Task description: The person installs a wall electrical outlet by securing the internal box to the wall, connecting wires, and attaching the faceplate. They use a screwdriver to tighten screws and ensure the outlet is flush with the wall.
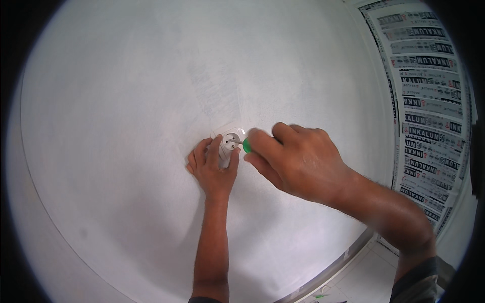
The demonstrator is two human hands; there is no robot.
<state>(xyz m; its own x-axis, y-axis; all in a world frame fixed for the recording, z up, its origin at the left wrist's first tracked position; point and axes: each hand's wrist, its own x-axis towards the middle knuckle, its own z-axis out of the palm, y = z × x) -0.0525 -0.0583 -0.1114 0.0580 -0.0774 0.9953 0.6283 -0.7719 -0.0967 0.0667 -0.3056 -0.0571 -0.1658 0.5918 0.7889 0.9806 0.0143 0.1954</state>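
A white round wall socket [231, 140] sits on the pale wall, with a square frame around it. My left hand [212, 169] grips the socket from below and its left side, index finger and thumb on either side of its face. My right hand [305, 164] is closed around the green handle of a screwdriver [247, 146]. The thin metal shaft points left, and its tip meets the middle of the socket's face. Most of the handle is hidden inside my right fist.
The broad whitish wall [126, 101] fills most of the view, with a streaky patch above the socket. On the right stands a tall panel [427, 91] covered in printed protective film. Light floor tiles [361, 272] show at the lower right, with small green and dark items [323, 296] lying there.
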